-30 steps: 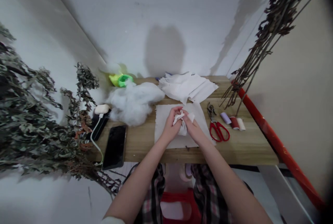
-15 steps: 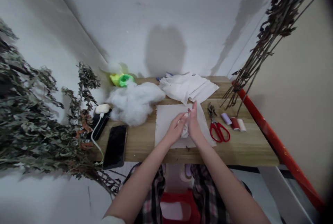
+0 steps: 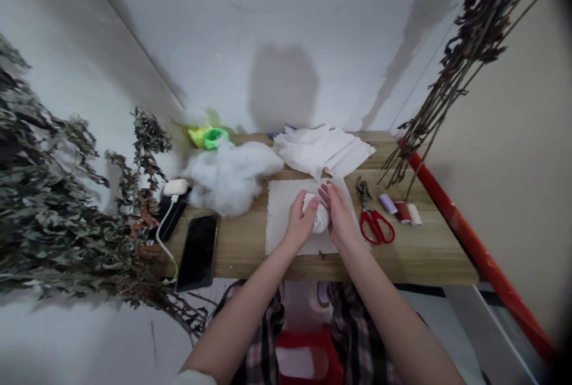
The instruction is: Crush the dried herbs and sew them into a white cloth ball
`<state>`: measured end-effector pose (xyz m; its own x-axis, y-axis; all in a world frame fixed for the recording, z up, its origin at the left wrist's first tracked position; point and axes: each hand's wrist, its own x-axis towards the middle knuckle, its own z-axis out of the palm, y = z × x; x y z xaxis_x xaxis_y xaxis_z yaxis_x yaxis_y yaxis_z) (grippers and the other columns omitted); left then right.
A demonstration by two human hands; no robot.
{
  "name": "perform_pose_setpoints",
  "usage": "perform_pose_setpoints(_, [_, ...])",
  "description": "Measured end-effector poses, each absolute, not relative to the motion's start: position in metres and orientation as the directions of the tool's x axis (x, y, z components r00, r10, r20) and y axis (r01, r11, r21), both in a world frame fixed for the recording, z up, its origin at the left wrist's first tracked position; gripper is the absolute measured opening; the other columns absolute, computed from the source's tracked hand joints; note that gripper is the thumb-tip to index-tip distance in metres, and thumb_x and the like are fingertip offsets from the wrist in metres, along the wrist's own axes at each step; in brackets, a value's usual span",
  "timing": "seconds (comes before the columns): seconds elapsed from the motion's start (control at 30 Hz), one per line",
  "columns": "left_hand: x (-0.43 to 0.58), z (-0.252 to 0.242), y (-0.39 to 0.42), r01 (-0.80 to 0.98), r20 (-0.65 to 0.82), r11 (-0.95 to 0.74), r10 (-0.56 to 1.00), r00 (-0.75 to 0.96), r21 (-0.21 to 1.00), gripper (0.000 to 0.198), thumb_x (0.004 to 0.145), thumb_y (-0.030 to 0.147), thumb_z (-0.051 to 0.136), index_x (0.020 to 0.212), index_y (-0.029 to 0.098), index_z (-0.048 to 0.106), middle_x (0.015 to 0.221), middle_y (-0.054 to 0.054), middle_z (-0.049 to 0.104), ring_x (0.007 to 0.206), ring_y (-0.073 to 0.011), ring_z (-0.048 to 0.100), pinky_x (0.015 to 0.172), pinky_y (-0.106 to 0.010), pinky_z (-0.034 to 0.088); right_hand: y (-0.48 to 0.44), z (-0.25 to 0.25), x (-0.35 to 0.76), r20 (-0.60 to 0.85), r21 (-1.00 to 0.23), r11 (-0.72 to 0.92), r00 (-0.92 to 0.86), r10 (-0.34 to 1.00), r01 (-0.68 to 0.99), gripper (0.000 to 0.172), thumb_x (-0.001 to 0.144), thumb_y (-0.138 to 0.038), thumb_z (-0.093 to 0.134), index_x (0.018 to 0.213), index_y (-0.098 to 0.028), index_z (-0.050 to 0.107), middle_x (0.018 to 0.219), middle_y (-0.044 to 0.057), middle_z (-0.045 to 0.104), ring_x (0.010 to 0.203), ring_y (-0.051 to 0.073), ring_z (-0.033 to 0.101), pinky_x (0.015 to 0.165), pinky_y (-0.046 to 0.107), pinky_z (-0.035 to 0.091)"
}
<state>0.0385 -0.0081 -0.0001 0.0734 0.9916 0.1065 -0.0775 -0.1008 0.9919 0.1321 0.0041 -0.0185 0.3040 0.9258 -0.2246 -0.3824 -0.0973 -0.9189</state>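
Note:
My left hand (image 3: 300, 220) and my right hand (image 3: 339, 213) cup a small white cloth bundle (image 3: 318, 216) between them, rounded like a ball. Both hands wrap round its sides, fingers curved. They sit over a flat white cloth sheet (image 3: 281, 212) spread on the wooden table (image 3: 415, 254) near its front edge.
A heap of white stuffing (image 3: 230, 173) lies left of the sheet, a pile of white cloth pieces (image 3: 324, 149) behind it. Red scissors (image 3: 375, 221) and three thread spools (image 3: 401, 209) lie to the right. A black phone (image 3: 197, 252), a charger and dried branches (image 3: 53, 194) sit left.
The loose, crumpled cloth has been gathered into a tight round bundle. My right hand went from flat with fingers up to curved over the bundle's side.

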Motion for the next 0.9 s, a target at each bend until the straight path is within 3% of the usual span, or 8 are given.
perform_pose_setpoints(0.13, [0.035,0.003,-0.007,-0.055,0.128,-0.131,0.990,-0.058,0.990,0.028,0.087,0.048,0.048,0.079,0.021,0.046,0.071,0.001,0.050,0.066,-0.0125,0.048,0.063,-0.024,0.041,-0.003,-0.011,0.121,-0.433,-0.750,-0.267,0.144,0.890,-0.605,0.046,0.075,-0.051,0.063,0.109,-0.021,0.061,0.113,0.007,0.067,0.102,0.024,0.065,0.082,0.038,0.055])
perform_pose_setpoints(0.2, [0.035,0.003,-0.007,-0.031,0.148,-0.152,0.982,-0.115,0.988,0.022,0.088,0.043,0.049,0.083,0.021,0.044,0.075,0.000,0.051,0.070,-0.0132,0.050,0.067,-0.025,0.043,-0.008,-0.007,0.114,-0.457,-0.681,-0.307,0.058,0.887,-0.665,0.043,0.075,-0.052,0.062,0.104,-0.021,0.063,0.105,0.006,0.070,0.096,0.023,0.067,0.079,0.036,0.055])
perform_pose_setpoints(0.3, [0.037,0.003,-0.008,-0.018,0.176,-0.181,0.972,-0.155,0.983,0.017,0.089,0.036,0.049,0.097,0.021,0.046,0.084,-0.002,0.054,0.077,-0.0141,0.054,0.074,-0.027,0.045,-0.011,-0.003,0.108,-0.423,-0.694,-0.265,0.081,0.903,-0.669,0.037,0.074,-0.046,0.065,0.100,-0.020,0.065,0.101,0.005,0.072,0.093,0.022,0.067,0.078,0.034,0.054])
perform_pose_setpoints(0.43, [0.040,0.005,-0.008,-0.033,0.210,-0.215,0.971,-0.117,0.976,0.032,0.090,0.030,0.046,0.120,0.020,0.046,0.093,-0.005,0.061,0.088,-0.0165,0.059,0.087,-0.033,0.045,-0.012,0.000,0.110,-0.320,-0.790,-0.146,0.198,0.927,-0.595,0.034,0.073,-0.041,0.067,0.098,-0.018,0.066,0.099,0.006,0.072,0.094,0.021,0.066,0.084,0.035,0.052])
perform_pose_setpoints(0.6, [0.043,0.006,-0.009,-0.037,0.210,-0.213,0.975,-0.073,0.976,0.036,0.091,0.033,0.045,0.124,0.020,0.052,0.107,-0.009,0.067,0.107,-0.0200,0.059,0.103,-0.039,0.038,-0.013,0.001,0.113,-0.174,-0.918,-0.032,0.328,0.928,-0.396,0.038,0.077,-0.045,0.063,0.105,-0.019,0.064,0.103,0.007,0.070,0.100,0.022,0.063,0.091,0.040,0.048])
perform_pose_setpoints(0.77, [0.047,0.001,-0.011,-0.166,0.165,-0.170,0.985,-0.046,0.971,0.043,0.091,0.036,0.047,0.131,0.022,0.050,0.135,-0.009,0.055,0.125,-0.0189,0.050,0.109,-0.036,0.034,-0.018,0.008,0.115,0.056,-0.976,0.130,0.374,0.926,-0.177,0.035,0.084,-0.043,0.055,0.109,-0.020,0.064,0.117,0.009,0.066,0.109,0.021,0.059,0.100,0.039,0.041])
perform_pose_setpoints(0.9, [0.049,-0.002,-0.011,-0.179,0.037,-0.045,0.998,-0.046,0.983,0.041,0.091,0.038,0.045,0.127,0.020,0.055,0.140,-0.009,0.051,0.131,-0.0184,0.045,0.112,-0.035,0.030,-0.020,0.014,0.116,0.155,-0.981,0.186,0.364,0.918,-0.052,0.034,0.086,-0.041,0.053,0.110,-0.019,0.064,0.115,0.009,0.066,0.108,0.021,0.059,0.101,0.039,0.041])
